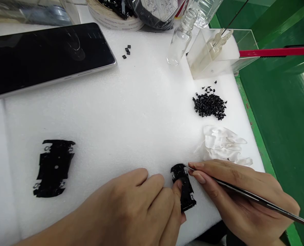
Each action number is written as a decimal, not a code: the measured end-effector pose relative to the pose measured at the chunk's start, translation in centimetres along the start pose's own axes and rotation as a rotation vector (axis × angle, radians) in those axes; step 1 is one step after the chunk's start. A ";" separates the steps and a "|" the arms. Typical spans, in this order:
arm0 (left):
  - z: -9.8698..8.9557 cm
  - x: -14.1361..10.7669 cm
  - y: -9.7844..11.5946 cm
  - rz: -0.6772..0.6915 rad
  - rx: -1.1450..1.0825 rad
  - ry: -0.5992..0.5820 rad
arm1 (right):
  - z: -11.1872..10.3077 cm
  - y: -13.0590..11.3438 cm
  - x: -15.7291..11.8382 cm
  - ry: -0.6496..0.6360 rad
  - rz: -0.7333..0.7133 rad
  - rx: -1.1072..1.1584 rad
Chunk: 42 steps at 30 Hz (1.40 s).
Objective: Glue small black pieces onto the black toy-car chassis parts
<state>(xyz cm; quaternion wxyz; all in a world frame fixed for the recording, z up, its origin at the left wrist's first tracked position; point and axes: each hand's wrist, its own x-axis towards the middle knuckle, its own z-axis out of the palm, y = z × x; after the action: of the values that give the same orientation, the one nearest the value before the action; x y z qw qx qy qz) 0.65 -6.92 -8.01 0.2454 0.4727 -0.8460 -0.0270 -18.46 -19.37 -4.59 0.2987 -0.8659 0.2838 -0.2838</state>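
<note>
My left hand [147, 205] is closed on a small black toy-car chassis [185, 191], with the thumb lying across its top face. In my right hand [246, 198] is a pair of thin metal tweezers [259, 199], pinched like a pen. The tweezers' tip meets the upper right corner of the chassis; whether a tiny part sits between the points I cannot tell. A second black chassis [55, 167] lies flat at the left on white foam. A heap of tiny black parts [210, 105] rests beyond my right hand, near a crumpled white cloth [222, 143].
A dark-screened phone [49, 56] lies at the upper left beside several small black squares [126, 51]. Behind stand a tape roll [116, 21], a glass bottle [179, 41] and a clear box [213, 56]. A red-handled tool [272, 52] sticks out past the foam's right edge.
</note>
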 end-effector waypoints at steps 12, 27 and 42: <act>-0.5 -0.1 0.3 -0.009 -0.016 0.013 | -0.3 0.1 0.1 -0.041 -0.026 0.019; -0.4 -0.1 0.3 -0.014 -0.021 0.008 | -0.1 0.2 -0.2 -0.003 -0.015 0.039; -0.2 -0.1 0.1 0.001 -0.029 0.002 | -0.4 0.1 0.2 -0.021 -0.027 0.062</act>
<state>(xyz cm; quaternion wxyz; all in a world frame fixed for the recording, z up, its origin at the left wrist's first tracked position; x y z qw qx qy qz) 0.70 -6.70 -7.81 0.2530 0.4688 -0.8454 -0.0389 -18.65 -19.70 -4.32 0.3246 -0.8628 0.2600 -0.2875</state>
